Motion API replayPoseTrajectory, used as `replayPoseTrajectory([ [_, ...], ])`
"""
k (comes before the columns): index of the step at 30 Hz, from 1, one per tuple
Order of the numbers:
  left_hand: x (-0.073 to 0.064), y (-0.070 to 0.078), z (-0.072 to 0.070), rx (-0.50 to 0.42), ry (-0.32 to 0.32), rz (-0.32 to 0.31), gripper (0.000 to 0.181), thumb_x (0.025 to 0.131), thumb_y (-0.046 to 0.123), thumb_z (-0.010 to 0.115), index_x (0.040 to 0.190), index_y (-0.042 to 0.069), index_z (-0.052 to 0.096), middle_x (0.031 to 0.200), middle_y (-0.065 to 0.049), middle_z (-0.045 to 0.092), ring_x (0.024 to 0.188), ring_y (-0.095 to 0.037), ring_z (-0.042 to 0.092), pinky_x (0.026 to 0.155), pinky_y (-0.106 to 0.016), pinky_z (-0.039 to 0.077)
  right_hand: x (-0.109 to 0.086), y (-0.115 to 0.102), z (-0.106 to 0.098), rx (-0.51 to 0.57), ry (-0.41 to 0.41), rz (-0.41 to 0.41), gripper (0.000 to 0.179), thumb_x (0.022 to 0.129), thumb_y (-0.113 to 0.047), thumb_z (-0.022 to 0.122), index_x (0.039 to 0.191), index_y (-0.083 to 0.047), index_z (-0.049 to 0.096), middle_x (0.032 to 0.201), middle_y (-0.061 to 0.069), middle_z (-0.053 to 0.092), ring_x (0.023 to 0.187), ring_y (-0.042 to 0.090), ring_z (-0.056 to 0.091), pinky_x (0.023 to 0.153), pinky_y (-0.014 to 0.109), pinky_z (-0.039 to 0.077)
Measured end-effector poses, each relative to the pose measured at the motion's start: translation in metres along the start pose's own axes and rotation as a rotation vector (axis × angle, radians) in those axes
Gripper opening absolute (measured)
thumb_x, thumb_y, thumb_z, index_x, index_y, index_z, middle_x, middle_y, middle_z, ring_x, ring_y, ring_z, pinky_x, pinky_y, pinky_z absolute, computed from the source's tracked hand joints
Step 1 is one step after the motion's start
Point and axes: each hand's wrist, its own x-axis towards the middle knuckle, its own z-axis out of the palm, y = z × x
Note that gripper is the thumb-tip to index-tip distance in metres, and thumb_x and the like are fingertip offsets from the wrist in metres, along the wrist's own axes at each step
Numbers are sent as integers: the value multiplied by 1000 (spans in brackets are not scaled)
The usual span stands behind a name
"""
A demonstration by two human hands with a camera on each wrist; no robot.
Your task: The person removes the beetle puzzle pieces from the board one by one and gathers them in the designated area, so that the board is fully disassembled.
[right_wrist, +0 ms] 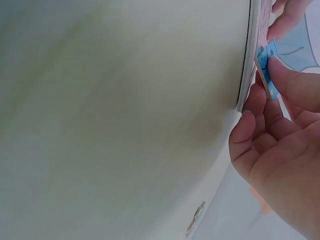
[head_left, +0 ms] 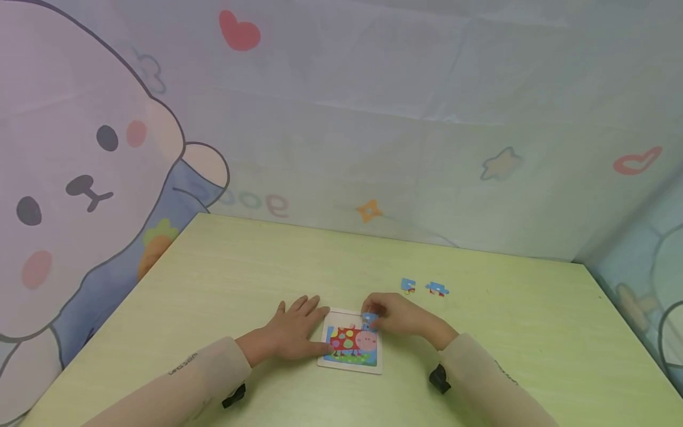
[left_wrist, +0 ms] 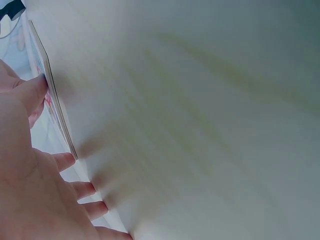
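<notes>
A small square jigsaw puzzle lies on the table in the head view, set in a pale tray; its picture shows a red spotted animal with a pink face. My left hand is spread flat at the tray's left side, thumb on its edge. In the left wrist view, that thumb touches the tray, the other fingers stretched onto the tabletop. With thumb and fingers, my right hand pinches a blue puzzle piece over the tray's upper right corner. The piece looks tilted in the right wrist view.
Two loose blue puzzle pieces, a left one and a right one, lie on the table beyond my right hand. The light green table ends at a printed cloth backdrop.
</notes>
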Motion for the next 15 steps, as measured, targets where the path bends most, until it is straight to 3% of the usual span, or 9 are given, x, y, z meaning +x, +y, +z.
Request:
replayPoseTrajectory([
  [15,2,-1,0,2,2,-2,78,87,58,59,148,13,38,158,-13,24,146,-36,17,108,-68,14,-1,0,-6,9,-18,-24,17,88,4,60,94,-12,56,83,-2,52,79,15,46,68,25,39],
])
